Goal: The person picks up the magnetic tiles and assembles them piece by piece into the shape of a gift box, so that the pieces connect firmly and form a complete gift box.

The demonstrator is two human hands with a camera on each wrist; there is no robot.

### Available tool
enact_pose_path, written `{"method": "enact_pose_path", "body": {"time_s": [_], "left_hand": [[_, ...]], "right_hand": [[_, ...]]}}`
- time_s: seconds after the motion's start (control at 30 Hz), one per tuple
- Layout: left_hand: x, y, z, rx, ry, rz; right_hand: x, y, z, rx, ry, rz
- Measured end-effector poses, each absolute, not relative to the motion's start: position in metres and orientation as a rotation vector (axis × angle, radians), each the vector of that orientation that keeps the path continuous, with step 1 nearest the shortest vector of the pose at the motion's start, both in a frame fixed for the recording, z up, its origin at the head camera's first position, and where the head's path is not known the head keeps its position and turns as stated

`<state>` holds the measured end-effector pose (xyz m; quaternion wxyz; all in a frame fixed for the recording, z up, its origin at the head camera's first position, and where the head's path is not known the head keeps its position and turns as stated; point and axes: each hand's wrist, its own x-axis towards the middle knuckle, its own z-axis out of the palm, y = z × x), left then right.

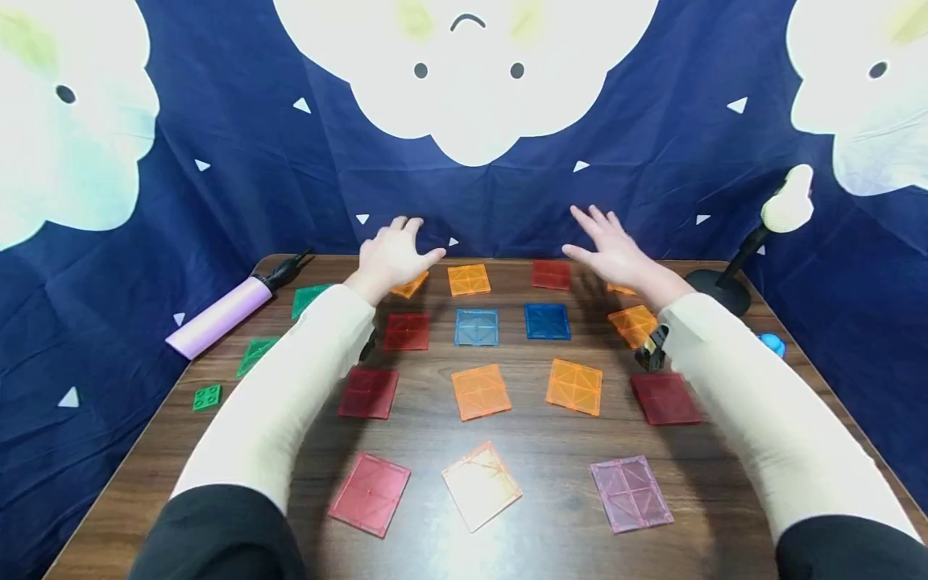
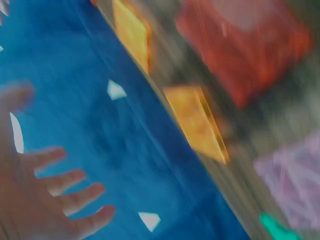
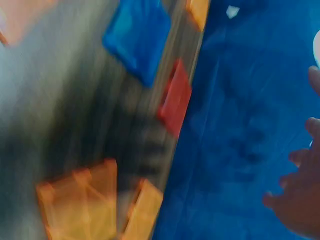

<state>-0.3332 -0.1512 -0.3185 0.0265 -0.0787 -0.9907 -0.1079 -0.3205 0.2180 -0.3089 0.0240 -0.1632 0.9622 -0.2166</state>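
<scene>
Over the table's far edge my left hand (image 1: 395, 256) is held up with its fingers spread, holding nothing. An orange square tile (image 1: 410, 285) lies partly hidden below it, and another orange tile (image 1: 469, 279) is just to its right. My right hand (image 1: 616, 253) is likewise raised, fingers apart and holding nothing. Nearest to it are a red tile (image 1: 551, 275) and an orange tile (image 1: 634, 326) beneath the wrist. Both wrist views are blurred; the left fingers (image 2: 82, 200) and right fingers (image 3: 300, 160) show against blue cloth.
Several translucent square tiles are spread over the wooden table (image 1: 536, 499), including a blue one (image 1: 548, 321) and a purple one (image 1: 631, 494). At the left lie a lilac-and-black cylindrical object (image 1: 225, 316) and a green toy brick (image 1: 206, 397). A black stand with a pale head (image 1: 788, 205) is at right.
</scene>
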Motion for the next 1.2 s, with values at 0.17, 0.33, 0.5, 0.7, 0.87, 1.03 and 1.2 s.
{"method": "enact_pose_path", "body": {"time_s": [0.17, 0.33, 0.5, 0.7, 0.87, 1.03, 1.2], "left_hand": [[-0.297, -0.143, -0.331, -0.324, -2.939, -0.56], [-0.255, -0.132, -0.349, -0.547, -2.98, -0.71], [-0.223, -0.123, -0.37, -0.853, -3.039, -0.787], [-0.2, -0.114, -0.388, -1.118, -3.086, -0.702], [-0.191, -0.108, -0.394, -1.175, -3.093, -0.646], [-0.188, -0.105, -0.397, -1.273, -3.04, -0.548], [-0.187, -0.103, -0.399, -1.326, -3.027, -0.511]], "right_hand": [[-0.289, 0.214, -0.321, -0.666, 2.818, -1.01], [-0.247, 0.212, -0.34, -0.677, 2.641, -1.275], [-0.216, 0.219, -0.366, -0.692, 2.551, -1.281], [-0.194, 0.233, -0.396, -0.782, 2.652, -1.061], [-0.186, 0.233, -0.409, -0.859, 2.771, -0.85], [-0.187, 0.223, -0.412, -0.965, 2.81, -0.744], [-0.19, 0.212, -0.412, -1.044, 2.788, -0.712]]}}
